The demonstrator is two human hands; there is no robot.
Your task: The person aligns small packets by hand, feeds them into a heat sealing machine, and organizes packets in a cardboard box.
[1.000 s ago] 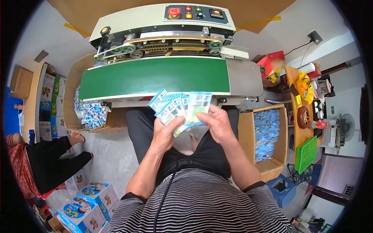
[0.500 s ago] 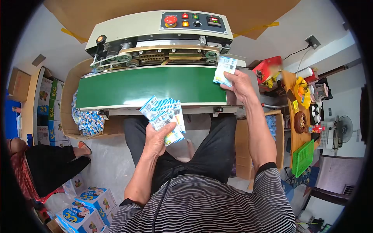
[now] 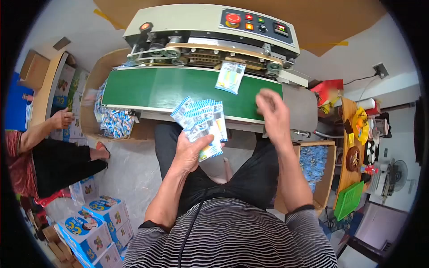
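My left hand is closed on a fanned stack of small blue-and-white sachets, thumb on top, in front of the belt's near edge. One single sachet lies on the green conveyor belt, its striped top edge at the sealing band of the band sealer. My right hand is above the belt's right end, to the right of that sachet and apart from it. Its fingers are loosely bent and hold nothing.
At the belt's left end stands a carton with many filled sachets. Another carton of blue packets is below right. A person sits at left near stacked printed boxes. A wooden table holds a green basket.
The single sachet has left my right hand and is now on the belt at the sealer. My right hand has drawn back. The view has shifted, and the other person's hand has appeared.
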